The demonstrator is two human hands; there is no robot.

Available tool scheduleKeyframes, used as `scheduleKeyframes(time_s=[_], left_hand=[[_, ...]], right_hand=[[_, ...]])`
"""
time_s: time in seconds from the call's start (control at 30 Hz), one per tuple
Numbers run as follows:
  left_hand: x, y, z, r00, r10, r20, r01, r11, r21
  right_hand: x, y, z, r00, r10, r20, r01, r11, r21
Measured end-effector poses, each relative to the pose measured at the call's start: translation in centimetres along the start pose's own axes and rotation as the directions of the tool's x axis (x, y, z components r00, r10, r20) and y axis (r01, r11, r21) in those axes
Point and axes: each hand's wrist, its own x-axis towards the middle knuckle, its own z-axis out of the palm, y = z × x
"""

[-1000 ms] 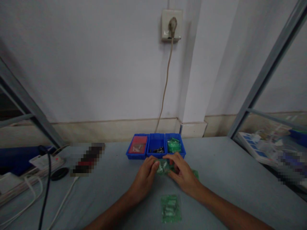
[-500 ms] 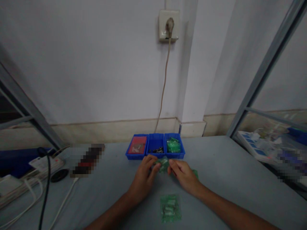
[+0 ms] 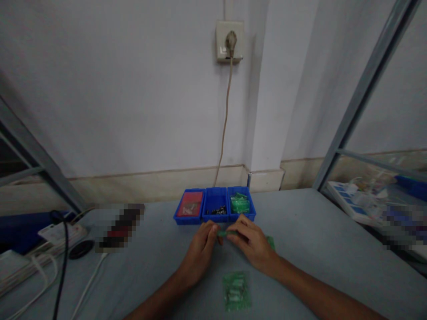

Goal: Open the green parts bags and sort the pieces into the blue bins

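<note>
Hands have closed in since half a second ago. The left hand [image 3: 200, 249] and right hand [image 3: 252, 242] now nearly meet. The small green bag [image 3: 223, 233] between them, broad before, shows only as a thin strip. Both sets of fingers are curled narrow, pinching that bag from either end, low over the desk [image 3: 150, 275] just in front of the bins.

Count them: three blue bins [image 3: 216, 218] side by side at the far edge, one lined red, one with dark parts, one with green packets. A second green bag [image 3: 236, 291] lies flat toward the near edge, unmoved. A third green corner [image 3: 271, 242] peeks out beside the right hand.
</note>
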Motion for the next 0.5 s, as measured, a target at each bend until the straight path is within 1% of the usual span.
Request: scheduleKeyframes(time_s=[0.07,0.13,0.2,0.3,0.33,0.4,0.5], left_hand=[[0.0,-0.1,0.0,1.000,0.012,-0.018,-0.012,1.000,0.010],[0.0,-0.3,0.0,0.997,0.042,-0.060,-0.040,0.999,0.032],[0.0,-0.6,0.0,0.993,0.101,-0.068,-0.097,0.994,0.058],[0.1,-0.5,-0.3,0.985,0.171,-0.020,-0.168,0.981,0.095],[0.2,-0.4,-0.4,0.986,0.168,-0.019,-0.166,0.981,0.104],[0.3,-0.1,-0.7,0.990,0.133,-0.052,-0.127,0.986,0.107],[0.5,0.1,-0.8,0.993,0.074,-0.089,-0.067,0.995,0.076]], right_hand=[[0.2,0.3,0.0,0.997,0.046,-0.065,-0.046,0.999,0.002],[0.3,0.6,0.1,0.991,0.102,-0.090,-0.098,0.994,0.042],[0.3,0.9,0.3,0.988,0.143,-0.058,-0.136,0.985,0.111],[0.0,1.1,0.8,0.980,0.199,0.000,-0.195,0.961,0.196],[-0.1,1.1,1.0,0.976,0.218,0.006,-0.215,0.953,0.212],[-0.2,1.0,1.1,0.972,0.237,-0.014,-0.229,0.951,0.206],[-0.2,0.7,0.9,0.976,0.198,-0.088,-0.186,0.974,0.125]])
